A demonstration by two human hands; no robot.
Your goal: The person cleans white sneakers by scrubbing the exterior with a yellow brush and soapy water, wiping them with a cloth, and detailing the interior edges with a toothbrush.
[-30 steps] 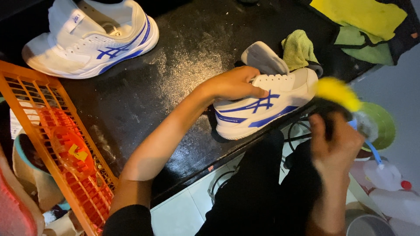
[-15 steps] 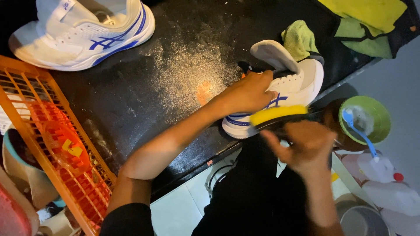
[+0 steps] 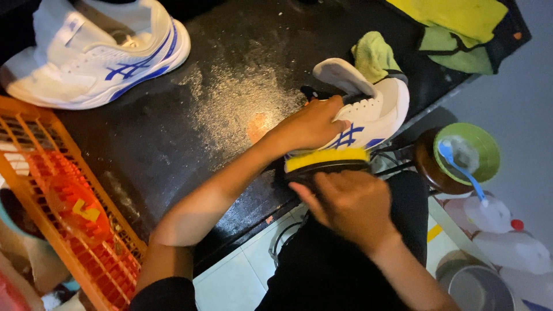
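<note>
- My left hand grips the white shoe, fingers wrapped over it.
- My right hand, at six o'clock, fingers clamped on the yellow brush, bristles against the shoe's side.

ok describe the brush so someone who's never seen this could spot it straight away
Start at the black worktop and go to its near edge, where the left hand steadies a white shoe with blue stripes. Pressed against that shoe's side, under the right hand, is the brush: it alone has yellow bristles on a dark back.
</note>
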